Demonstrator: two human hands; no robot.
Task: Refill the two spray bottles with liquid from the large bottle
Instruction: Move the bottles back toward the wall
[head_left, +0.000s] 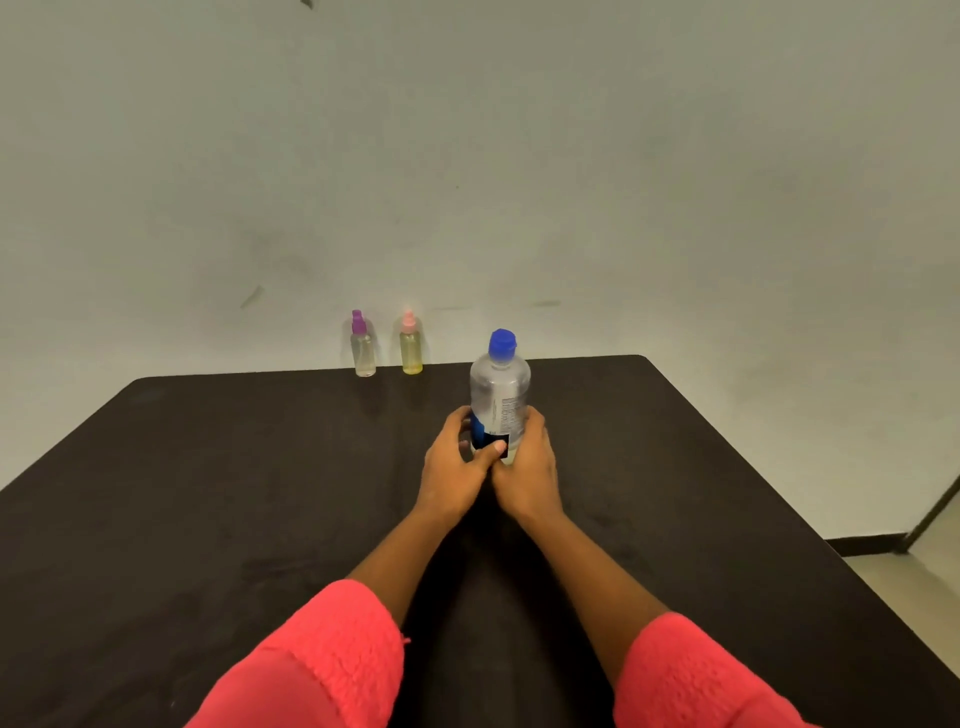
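Observation:
A large clear bottle (500, 387) with a blue cap and a blue-black label stands upright on the black table (208, 493). Both hands wrap its lower part: my left hand (453, 465) grips it from the left with the thumb across the label, and my right hand (529, 470) grips it from the right. At the table's far edge stand two small spray bottles, apart from the hands: one with a purple top (362, 345) and clear contents, one with a pink top (411, 344) and yellowish liquid. All caps are on.
A pale wall rises just behind the table's far edge. The table's right edge drops to a light floor (914, 582) with a dark baseboard. My red sleeves fill the bottom of the view.

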